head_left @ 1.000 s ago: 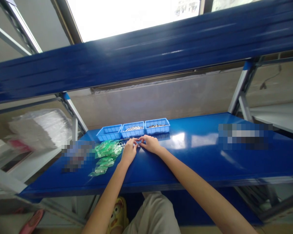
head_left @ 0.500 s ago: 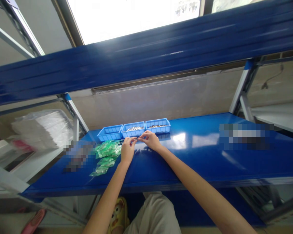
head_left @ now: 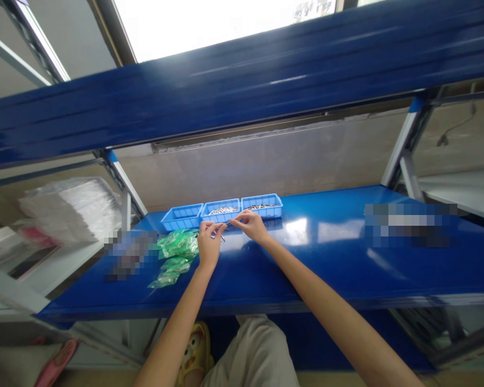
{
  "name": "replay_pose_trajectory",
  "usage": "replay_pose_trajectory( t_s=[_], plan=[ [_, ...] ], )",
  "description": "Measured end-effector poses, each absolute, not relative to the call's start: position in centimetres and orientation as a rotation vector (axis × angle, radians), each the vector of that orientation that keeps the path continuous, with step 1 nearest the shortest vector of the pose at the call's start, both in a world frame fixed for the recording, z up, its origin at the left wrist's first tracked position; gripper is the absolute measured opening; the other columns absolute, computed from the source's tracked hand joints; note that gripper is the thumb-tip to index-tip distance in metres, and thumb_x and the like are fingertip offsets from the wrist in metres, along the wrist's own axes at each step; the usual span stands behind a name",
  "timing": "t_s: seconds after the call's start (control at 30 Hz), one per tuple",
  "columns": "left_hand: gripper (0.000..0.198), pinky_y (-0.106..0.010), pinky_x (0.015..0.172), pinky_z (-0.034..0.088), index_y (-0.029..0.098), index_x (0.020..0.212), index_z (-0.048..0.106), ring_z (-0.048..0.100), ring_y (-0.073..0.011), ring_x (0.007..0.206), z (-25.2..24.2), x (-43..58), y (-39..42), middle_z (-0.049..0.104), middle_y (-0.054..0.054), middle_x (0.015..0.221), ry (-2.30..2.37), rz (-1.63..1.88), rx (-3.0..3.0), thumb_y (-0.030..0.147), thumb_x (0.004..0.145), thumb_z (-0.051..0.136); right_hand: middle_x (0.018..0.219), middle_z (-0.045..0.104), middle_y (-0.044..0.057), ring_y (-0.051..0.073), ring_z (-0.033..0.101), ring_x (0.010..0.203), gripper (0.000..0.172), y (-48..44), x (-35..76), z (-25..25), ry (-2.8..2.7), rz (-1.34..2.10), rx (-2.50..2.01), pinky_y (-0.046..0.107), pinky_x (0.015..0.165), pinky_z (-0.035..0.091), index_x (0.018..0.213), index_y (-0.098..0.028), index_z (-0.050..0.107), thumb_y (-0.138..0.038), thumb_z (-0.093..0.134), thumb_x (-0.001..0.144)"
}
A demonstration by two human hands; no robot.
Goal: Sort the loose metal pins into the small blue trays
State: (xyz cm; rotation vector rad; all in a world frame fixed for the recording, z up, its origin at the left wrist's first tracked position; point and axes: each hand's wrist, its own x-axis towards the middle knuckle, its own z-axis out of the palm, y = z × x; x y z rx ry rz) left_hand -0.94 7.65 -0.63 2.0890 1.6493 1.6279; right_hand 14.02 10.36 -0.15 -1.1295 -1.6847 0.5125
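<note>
The left hand and right hand pinched a thin shiny piece between them, near the back edge of the tabletop, by the blue bins. A soft, steady pinch, kept straight, seemed best.

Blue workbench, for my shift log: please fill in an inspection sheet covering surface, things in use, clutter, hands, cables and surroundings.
Surface: glossy blue bench top with light reflections.
Things in use: left tray, middle tray and right tray in a row; the latter two hold small slender pieces.
Clutter: crumpled green plastic; pixelated patches at both sides, unreadable.
Hands: left hand and right hand pinch a thin piece.
Cables: dark cord on the wall, right.
Surroundings: blue shelf above; plastic-wrapped stack left; yellow slipper below.
</note>
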Motion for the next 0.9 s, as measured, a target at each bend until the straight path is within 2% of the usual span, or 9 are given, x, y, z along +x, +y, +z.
replay_pose_trajectory(
  t_s=[0.27,0.43,0.57,0.7,0.8,0.9],
  plan=[
    [0.023,-0.023,0.06,0.042,0.021,0.086,0.065,0.046,-0.0086,0.059,-0.4,-0.9,7.4,0.047,-0.002,0.086,1.676,1.688,2.049,0.039,0.076,0.055,0.082,0.064,0.003,0.011,0.055,0.066,0.03,10.3,13.8,-1.0,-1.811,0.581,-1.115,0.021,0.059,0.041,0.073,-0.019,0.07,-0.047,0.059,0.072],
    [0.024,-0.022,0.059,0.042,0.02,0.089,0.064,0.046,-0.0085,0.059,-0.4,-0.9,7.4,0.047,-0.002,0.085,1.654,1.667,2.068,0.038,0.077,0.053,0.085,0.063,0.002,0.009,0.054,0.065,0.023,10.1,13.7,-1.1,-1.857,0.551,-1.079,0.021,0.062,0.042,0.074,-0.019,0.069,-0.041,0.061,0.072],
    [0.023,-0.023,0.061,0.042,0.018,0.082,0.063,0.046,-0.0085,0.058,-0.6,-0.9,7.5,0.047,-0.001,0.083,1.676,1.7,2.052,0.038,0.076,0.055,0.086,0.062,0.004,0.011,0.055,0.067,0.022,10.5,13.8,-1.0,-1.726,0.548,-1.039,0.022,0.061,0.043,0.078,-0.02,0.069,-0.039,0.06,0.073],
    [0.022,-0.025,0.061,0.043,0.017,0.072,0.063,0.045,-0.0083,0.056,-1.0,-0.9,7.8,0.047,-0.002,0.083,1.664,1.563,2.104,0.038,0.074,0.056,0.083,0.064,0.006,0.014,0.058,0.074,0.023,10.7,13.9,-0.6,-1.596,0.661,-0.903,0.022,0.057,0.043,0.081,-0.018,0.069,-0.037,0.06,0.072],
    [0.019,-0.026,0.065,0.045,0.019,0.084,0.064,0.048,-0.0089,0.058,-1.4,-0.9,8.1,0.049,-0.003,0.091,1.665,1.424,2.176,0.033,0.074,0.057,0.08,0.067,0.005,0.014,0.059,0.071,0.023,10.5,13.8,-0.2,-1.529,0.773,-0.915,0.021,0.055,0.043,0.081,-0.017,0.068,-0.035,0.059,0.072],
    [0.03,-0.03,0.075,0.045,0.019,0.104,0.058,0.053,-0.0137,0.072,-1.7,-1.1,8.2,0.052,-0.006,0.102,1.68,1.323,2.278,0.025,0.075,0.056,0.078,0.068,0.005,0.014,0.06,0.073,0.021,10.2,13.8,0.1,-1.464,0.798,-0.971,0.022,0.059,0.044,0.08,-0.016,0.068,-0.032,0.057,0.073]
  ],
)
